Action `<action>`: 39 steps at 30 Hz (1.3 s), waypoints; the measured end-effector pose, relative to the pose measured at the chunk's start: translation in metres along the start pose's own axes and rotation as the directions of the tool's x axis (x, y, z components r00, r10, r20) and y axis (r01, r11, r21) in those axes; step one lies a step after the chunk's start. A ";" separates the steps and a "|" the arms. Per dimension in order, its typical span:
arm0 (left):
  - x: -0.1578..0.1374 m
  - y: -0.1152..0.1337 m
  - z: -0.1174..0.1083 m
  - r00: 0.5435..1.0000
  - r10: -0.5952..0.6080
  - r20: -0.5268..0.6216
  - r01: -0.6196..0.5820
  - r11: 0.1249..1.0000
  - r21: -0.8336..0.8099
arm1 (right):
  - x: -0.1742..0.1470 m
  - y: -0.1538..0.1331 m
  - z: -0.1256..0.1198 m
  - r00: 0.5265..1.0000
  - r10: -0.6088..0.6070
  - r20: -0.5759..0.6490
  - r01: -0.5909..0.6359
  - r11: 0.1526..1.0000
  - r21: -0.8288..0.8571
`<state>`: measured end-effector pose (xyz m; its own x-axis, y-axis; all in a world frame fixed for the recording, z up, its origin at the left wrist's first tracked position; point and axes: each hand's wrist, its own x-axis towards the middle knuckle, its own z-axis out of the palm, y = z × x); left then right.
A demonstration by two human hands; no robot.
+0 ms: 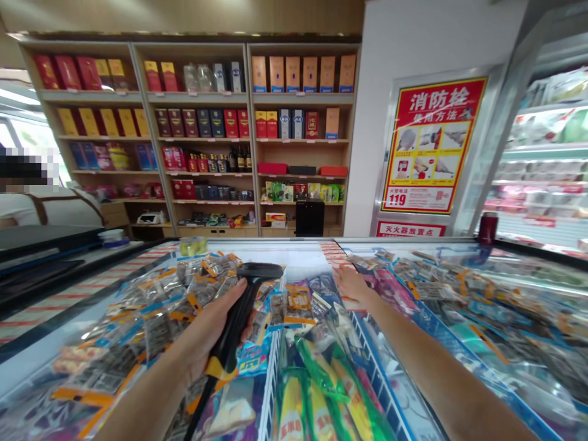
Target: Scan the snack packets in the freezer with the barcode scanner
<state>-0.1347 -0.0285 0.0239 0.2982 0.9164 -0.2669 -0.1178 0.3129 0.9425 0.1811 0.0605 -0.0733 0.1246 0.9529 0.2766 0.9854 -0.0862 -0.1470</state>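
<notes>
Barcode scanner (243, 306): black, with a yellow band at the lower grip, held above the left compartment of the open chest freezer (275, 380), head tilted up and away toward the far end. Left hand (209, 334) wrapped round the scanner handle, fingers (229, 293) closed fully on it, thumb side uppermost. Right hand (353, 285) stretched forward, palm down, fingers spread flat and resting on the packets near the centre divider; nothing gripped. Frozen food packets (294, 306) in clear wrap with orange and blue labels piled directly under the scanner. Corn cobs (316, 392) in green-and-yellow sleeves lying in the near compartment, just right of the scanner's cord end. Sliding glass lid (482, 318) covering the right section, more packets visible beneath. Dark red can (488, 228) standing on the freezer's far right rim. Wall shelves (206, 122) behind, stocked with boxed goods. Red fire-hydrant poster (429, 147) on the white pillar. A person in part view at far left, beside a bench (46, 245).
</notes>
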 end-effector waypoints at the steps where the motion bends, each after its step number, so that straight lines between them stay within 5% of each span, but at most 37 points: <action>1: -0.001 0.000 0.001 1.000 0.000 -0.002 0.000 1.000 -0.001 | 0.002 -0.004 0.001 1.000 -0.004 0.028 0.004 1.000 -0.022; 14: 0.002 -0.007 0.003 0.998 -0.045 0.034 0.043 0.998 0.050 | 0.025 -0.020 0.003 0.998 0.046 0.045 -0.041 0.995 -0.092; 21: -0.002 -0.005 0.013 0.997 -0.075 0.025 0.074 0.995 0.060 | 0.021 0.043 -0.017 0.954 0.282 -0.098 -0.293 0.948 -0.126; 26: 0.000 -0.006 0.017 0.997 -0.079 0.022 0.077 0.992 0.100 | 0.015 0.069 -0.021 0.964 0.258 -0.068 -0.266 0.954 -0.141; 30: -0.003 -0.008 0.020 0.997 -0.062 0.051 0.058 0.995 0.083 | -0.006 0.063 -0.034 0.973 0.221 -0.068 -0.229 0.961 -0.156; 35: -0.008 -0.013 0.025 0.989 -0.025 0.146 0.019 0.999 0.043 | -0.070 0.054 -0.055 0.986 0.165 -0.005 -0.164 0.981 -0.099; 39: -0.003 -0.021 0.035 0.964 -0.093 0.249 0.082 0.995 0.055 | -0.101 0.056 -0.060 0.969 0.246 -0.017 -0.246 0.969 0.022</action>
<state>-0.0998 -0.0463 0.0121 0.5342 0.7923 -0.2948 -0.0408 0.3725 0.9271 0.2311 -0.0583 -0.0524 0.3652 0.8973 0.2478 0.9217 -0.3112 -0.2316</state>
